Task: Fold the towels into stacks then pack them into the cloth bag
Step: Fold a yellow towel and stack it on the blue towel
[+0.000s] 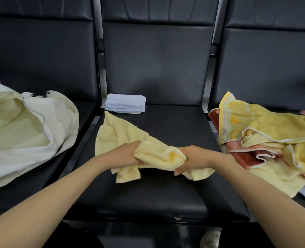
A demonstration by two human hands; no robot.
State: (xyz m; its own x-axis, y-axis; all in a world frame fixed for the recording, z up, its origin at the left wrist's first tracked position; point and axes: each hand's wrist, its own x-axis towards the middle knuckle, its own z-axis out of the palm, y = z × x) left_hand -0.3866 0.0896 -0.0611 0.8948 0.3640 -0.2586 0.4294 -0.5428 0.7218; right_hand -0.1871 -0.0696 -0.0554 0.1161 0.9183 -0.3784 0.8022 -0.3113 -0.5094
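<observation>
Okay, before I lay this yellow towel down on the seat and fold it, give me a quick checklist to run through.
1. Both hands grip the yellow towel: ok, left hand and right hand each hold a bunch of it.
2. Towel spread flat: not ok, it is bunched between the hands.
3. Bare room on the middle seat: ok.
4. White folded stack tidy at the seat's back: ok.
5. Cloth bag open on the left seat: ok.
6. Pile of towels on the right seat folded: not ok, it lies crumpled.
</observation>
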